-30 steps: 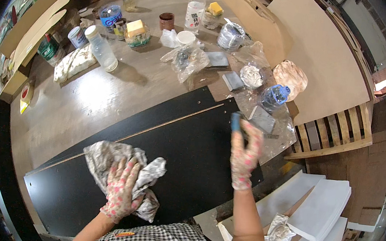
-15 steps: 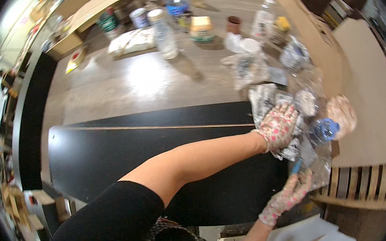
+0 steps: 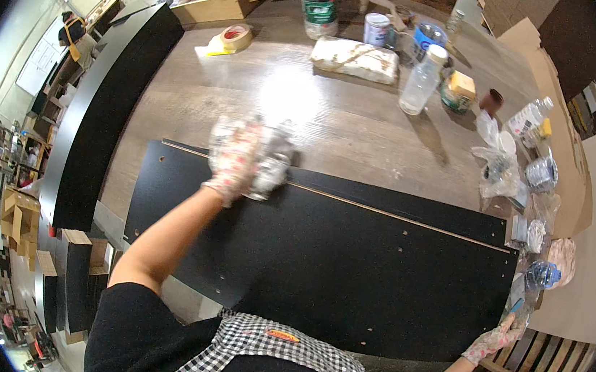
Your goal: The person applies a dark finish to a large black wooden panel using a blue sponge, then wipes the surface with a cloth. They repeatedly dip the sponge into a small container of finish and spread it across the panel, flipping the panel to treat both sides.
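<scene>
My left hand [image 3: 236,156], in a white glove with pink dots, presses a crumpled white-and-grey rag [image 3: 276,156] onto the far left edge of a black panel [image 3: 333,262]. Motion blurs both hand and rag. Under that panel lies a second black panel [image 3: 398,202], its far side sticking out. My right hand [image 3: 493,344], gloved alike, is at the near right corner. Its fingers close on a slim scraper [image 3: 516,305] with a blue handle; its pale blade points away from me and is hard to make out.
A bottle [image 3: 421,83], a wrapped white block [image 3: 355,59], a tape roll [image 3: 235,37] and several jars stand along the table's far side. Plastic bags [image 3: 500,167] and a blue-capped bottle [image 3: 543,275] crowd the right edge. A long black board [image 3: 102,114] stands at left.
My left hand has swept the rag from the panel's right end to its far left. The view has turned leftward. My right hand stays at the right corner with the scraper.
</scene>
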`<control>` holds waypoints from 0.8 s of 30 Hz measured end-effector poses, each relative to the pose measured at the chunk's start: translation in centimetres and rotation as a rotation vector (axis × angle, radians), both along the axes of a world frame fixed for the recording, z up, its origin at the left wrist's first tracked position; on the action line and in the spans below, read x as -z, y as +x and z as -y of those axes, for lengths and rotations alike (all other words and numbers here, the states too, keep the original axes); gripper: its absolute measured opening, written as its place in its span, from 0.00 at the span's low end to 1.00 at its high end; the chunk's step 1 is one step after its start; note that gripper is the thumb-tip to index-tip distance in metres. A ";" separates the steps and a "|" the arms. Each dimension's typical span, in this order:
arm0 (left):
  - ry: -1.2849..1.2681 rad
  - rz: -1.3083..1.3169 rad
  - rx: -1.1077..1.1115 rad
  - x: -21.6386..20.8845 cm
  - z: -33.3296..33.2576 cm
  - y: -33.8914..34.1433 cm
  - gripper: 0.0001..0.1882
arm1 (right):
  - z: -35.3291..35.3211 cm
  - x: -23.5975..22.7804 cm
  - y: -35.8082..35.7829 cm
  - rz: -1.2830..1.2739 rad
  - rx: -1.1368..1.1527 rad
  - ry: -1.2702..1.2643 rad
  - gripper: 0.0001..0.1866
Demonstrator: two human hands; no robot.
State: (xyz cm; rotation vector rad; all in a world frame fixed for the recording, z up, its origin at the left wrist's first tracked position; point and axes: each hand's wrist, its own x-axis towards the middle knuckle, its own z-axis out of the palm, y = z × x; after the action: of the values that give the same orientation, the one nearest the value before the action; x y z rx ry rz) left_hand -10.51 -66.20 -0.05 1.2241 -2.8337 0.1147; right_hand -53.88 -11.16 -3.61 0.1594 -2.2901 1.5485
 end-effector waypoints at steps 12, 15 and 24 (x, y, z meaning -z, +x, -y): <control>1.086 -1.828 -0.148 -6.7 16.4 30.3 0.24 | 0.3 -1.1 -0.6 -0.027 0.153 0.274 0.37; 0.735 -1.507 -0.106 -8.0 11.9 28.2 0.33 | 0.7 -1.3 -0.5 -0.049 0.142 0.239 0.35; 0.139 -0.104 -0.013 -2.0 -0.1 11.2 0.35 | 1.2 -1.5 0.1 -0.165 0.140 0.274 0.35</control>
State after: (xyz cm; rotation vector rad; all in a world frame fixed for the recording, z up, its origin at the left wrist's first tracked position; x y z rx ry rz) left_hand 0.67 -66.08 1.97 1.2337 -2.7846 -0.1437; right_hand -53.75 -12.31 -2.15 0.1865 -2.3166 1.1076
